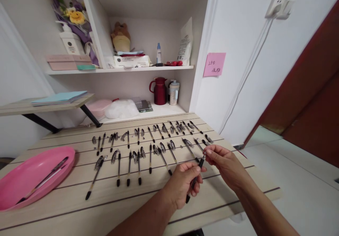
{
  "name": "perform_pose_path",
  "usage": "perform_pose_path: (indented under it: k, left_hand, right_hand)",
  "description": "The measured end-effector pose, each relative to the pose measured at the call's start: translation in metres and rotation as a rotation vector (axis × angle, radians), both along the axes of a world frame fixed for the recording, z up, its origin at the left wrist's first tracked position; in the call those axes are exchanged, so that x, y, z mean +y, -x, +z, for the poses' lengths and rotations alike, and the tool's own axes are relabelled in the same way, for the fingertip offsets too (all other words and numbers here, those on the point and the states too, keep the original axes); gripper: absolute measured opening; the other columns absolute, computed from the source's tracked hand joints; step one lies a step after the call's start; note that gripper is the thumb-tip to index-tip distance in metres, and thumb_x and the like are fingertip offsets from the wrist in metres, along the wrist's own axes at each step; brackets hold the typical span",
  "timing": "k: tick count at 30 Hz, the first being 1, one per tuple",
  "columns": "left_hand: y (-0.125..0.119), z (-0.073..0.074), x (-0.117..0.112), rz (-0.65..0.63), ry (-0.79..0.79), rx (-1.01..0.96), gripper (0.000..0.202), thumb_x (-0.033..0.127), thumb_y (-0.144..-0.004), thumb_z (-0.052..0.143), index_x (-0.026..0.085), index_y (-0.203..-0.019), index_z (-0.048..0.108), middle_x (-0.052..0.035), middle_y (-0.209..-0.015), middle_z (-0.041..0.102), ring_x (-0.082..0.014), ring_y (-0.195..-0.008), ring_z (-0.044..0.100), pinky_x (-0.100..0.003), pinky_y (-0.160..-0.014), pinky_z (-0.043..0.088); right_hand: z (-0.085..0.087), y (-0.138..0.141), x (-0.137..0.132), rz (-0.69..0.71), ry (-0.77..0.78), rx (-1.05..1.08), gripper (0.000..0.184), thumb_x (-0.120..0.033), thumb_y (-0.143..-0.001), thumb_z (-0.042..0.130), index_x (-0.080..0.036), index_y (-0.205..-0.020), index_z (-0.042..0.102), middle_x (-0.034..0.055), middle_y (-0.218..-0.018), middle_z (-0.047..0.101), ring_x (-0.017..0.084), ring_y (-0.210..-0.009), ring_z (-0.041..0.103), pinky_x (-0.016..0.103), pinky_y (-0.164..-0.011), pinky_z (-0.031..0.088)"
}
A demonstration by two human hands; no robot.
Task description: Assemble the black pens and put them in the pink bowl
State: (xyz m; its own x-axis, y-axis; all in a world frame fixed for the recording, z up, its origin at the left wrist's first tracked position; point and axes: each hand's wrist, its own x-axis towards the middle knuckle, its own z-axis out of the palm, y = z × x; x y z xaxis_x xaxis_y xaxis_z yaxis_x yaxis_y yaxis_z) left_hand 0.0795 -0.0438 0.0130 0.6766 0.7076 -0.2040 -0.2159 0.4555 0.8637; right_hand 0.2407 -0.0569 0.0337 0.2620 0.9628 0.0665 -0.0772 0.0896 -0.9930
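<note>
My left hand [182,181] is closed around a black pen [194,179], which slants with its upper end toward my other hand. My right hand [224,161] pinches a small shiny piece [204,153] right at that upper end; whether the piece touches the pen I cannot tell. Beyond my hands, black pens lie in two rough rows on the striped wooden table [127,207], among them a pen [164,161] close to my left hand. Clear dark pen caps [162,146] and tiny loose bits are scattered between them.
A pink oval tray [60,179] with a few pens in it stands at the left. Behind the table, white shelves [148,68] hold a red jug [160,91], a cup [174,93] and a plastic bag [122,108]. A small raised stand [87,100] carries blue paper.
</note>
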Motion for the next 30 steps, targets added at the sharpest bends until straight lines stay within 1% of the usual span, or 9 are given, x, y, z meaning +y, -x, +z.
perform_pose_path:
  k: [2,5,8,10,14,20,26,30]
  left_hand:
    - [0.0,0.0,0.0,-0.008,-0.007,-0.002,0.036,0.042,-0.071,0.059,0.012,-0.091,0.058,0.003,-0.058,0.052,-0.0035,-0.037,0.039,-0.019,-0.036,0.019]
    - [0.001,-0.001,0.0,-0.006,-0.013,-0.007,0.036,0.042,-0.072,0.058,0.012,-0.092,0.059,0.0027,-0.059,0.051,-0.0035,-0.037,0.04,-0.019,-0.036,0.019]
    - [0.001,-0.001,-0.001,-0.003,-0.014,-0.004,0.034,0.04,-0.073,0.058,0.012,-0.092,0.059,0.0027,-0.059,0.051,-0.0036,-0.038,0.04,-0.018,-0.036,0.02]
    - [0.001,-0.001,-0.001,-0.004,-0.019,-0.005,0.034,0.04,-0.073,0.058,0.012,-0.092,0.059,0.0027,-0.059,0.051,-0.0038,-0.038,0.04,-0.018,-0.036,0.019]
    - [0.0,0.0,-0.002,0.014,-0.033,-0.01,0.031,0.039,-0.072,0.058,0.012,-0.089,0.059,0.0025,-0.058,0.051,-0.0038,-0.037,0.04,-0.019,-0.036,0.02]
    - [0.0,0.002,-0.002,0.017,-0.022,0.004,0.032,0.039,-0.071,0.06,0.012,-0.086,0.059,0.0029,-0.057,0.052,-0.0033,-0.037,0.039,-0.019,-0.036,0.02]
    - [0.0,0.003,-0.003,0.031,-0.048,0.022,0.031,0.04,-0.07,0.06,0.012,-0.081,0.059,0.0025,-0.057,0.052,-0.0029,-0.037,0.04,-0.018,-0.037,0.02]
    - [-0.002,0.003,-0.005,0.05,-0.054,0.024,0.03,0.041,-0.069,0.061,0.012,-0.078,0.057,0.0027,-0.057,0.052,-0.0028,-0.037,0.039,-0.018,-0.036,0.02]
  right_hand:
    - [-0.001,0.001,-0.001,0.004,0.006,-0.015,0.028,-0.043,-0.063,0.07,-0.017,-0.069,0.063,0.0004,-0.059,0.054,0.012,-0.055,0.042,0.026,-0.054,0.032]
    - [-0.002,0.002,-0.002,0.054,0.022,-0.016,0.027,-0.043,-0.065,0.069,-0.017,-0.069,0.062,-0.0004,-0.058,0.053,0.012,-0.054,0.042,0.025,-0.054,0.032]
    - [-0.004,0.006,-0.004,0.105,0.034,0.035,0.024,-0.04,-0.068,0.067,-0.017,-0.071,0.061,-0.0015,-0.057,0.053,0.011,-0.053,0.044,0.025,-0.054,0.031]
    - [-0.004,0.007,-0.005,0.114,0.038,0.068,0.023,-0.039,-0.069,0.067,-0.017,-0.073,0.061,-0.0018,-0.056,0.054,0.011,-0.052,0.045,0.025,-0.053,0.031]
    - [-0.003,0.009,-0.006,0.118,0.042,0.095,0.025,-0.04,-0.067,0.069,-0.017,-0.072,0.061,-0.0009,-0.055,0.055,0.012,-0.05,0.046,0.026,-0.052,0.031]
    - [-0.005,0.008,-0.008,0.074,0.04,0.08,0.025,-0.04,-0.066,0.069,-0.017,-0.069,0.06,-0.0015,-0.056,0.054,0.012,-0.051,0.048,0.026,-0.053,0.032]
    - [-0.005,0.009,-0.009,0.074,0.044,0.042,0.026,-0.041,-0.065,0.069,-0.018,-0.068,0.059,-0.0017,-0.054,0.052,0.013,-0.051,0.046,0.026,-0.052,0.031]
    - [-0.006,0.011,-0.011,0.068,0.055,0.053,0.027,-0.043,-0.065,0.069,-0.018,-0.068,0.059,-0.0004,-0.055,0.055,0.013,-0.052,0.045,0.026,-0.054,0.034]
